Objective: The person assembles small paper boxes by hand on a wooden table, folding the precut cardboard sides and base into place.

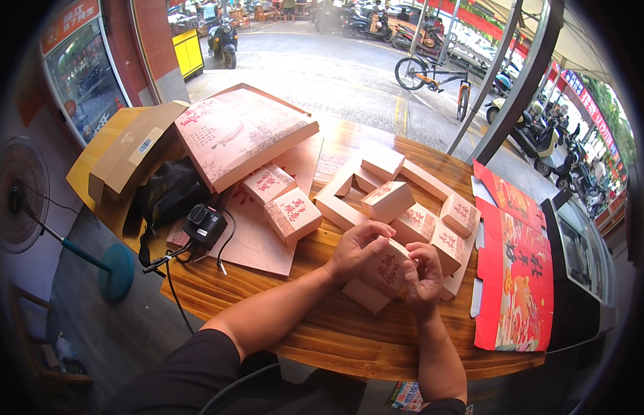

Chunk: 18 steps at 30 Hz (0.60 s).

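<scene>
Both my hands hold one small pale pink box (385, 270) with red characters, just above the wooden table (336, 332). My left hand (355, 250) wraps its left side and top. My right hand (422, 273) pinches its right end. Under the box lies part of a shallow pink tray with dividers (339, 207), and several similar small boxes (448, 238) sit in and beside it. Two more small boxes (293, 213) rest on flat pink card to the left.
A large pink box lid (242, 131) leans at the back left beside a brown carton (128, 155). A black device with cables (204, 225) lies at the left edge. Red printed flat card (512, 277) lies at the right. A fan (21, 197) stands on the floor, left.
</scene>
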Available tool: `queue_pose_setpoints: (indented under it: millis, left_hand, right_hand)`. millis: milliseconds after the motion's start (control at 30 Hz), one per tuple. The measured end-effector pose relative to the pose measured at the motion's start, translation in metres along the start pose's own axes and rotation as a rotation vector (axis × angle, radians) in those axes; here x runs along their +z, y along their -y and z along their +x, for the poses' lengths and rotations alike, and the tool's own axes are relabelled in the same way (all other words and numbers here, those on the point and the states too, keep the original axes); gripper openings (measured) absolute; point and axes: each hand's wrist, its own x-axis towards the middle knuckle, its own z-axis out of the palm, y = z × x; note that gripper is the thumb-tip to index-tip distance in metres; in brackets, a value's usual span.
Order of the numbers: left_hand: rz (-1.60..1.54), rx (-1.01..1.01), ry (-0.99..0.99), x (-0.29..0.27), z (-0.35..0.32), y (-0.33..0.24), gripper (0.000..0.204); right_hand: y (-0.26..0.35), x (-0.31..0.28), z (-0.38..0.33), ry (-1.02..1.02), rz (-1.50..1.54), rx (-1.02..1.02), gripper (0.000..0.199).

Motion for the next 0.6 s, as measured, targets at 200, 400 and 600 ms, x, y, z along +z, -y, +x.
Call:
queue_pose_setpoints:
  millis: [200,400,600]
  left_hand:
    - [-0.015,-0.013,-0.024,0.000,-0.001,0.002,0.015]
    - [0.020,0.063,0.118,0.005,0.001,-0.006,0.017]
    - [0.022,-0.012,0.100,0.005,-0.002,-0.004,0.020]
  right_hand:
    - [0.001,-0.002,-0.001,0.033,-0.059,-0.005,0.012]
    - [0.007,0.002,0.001,-0.064,0.037,0.041,0.006]
    - [0.004,0.002,0.000,-0.077,0.063,0.088,0.007]
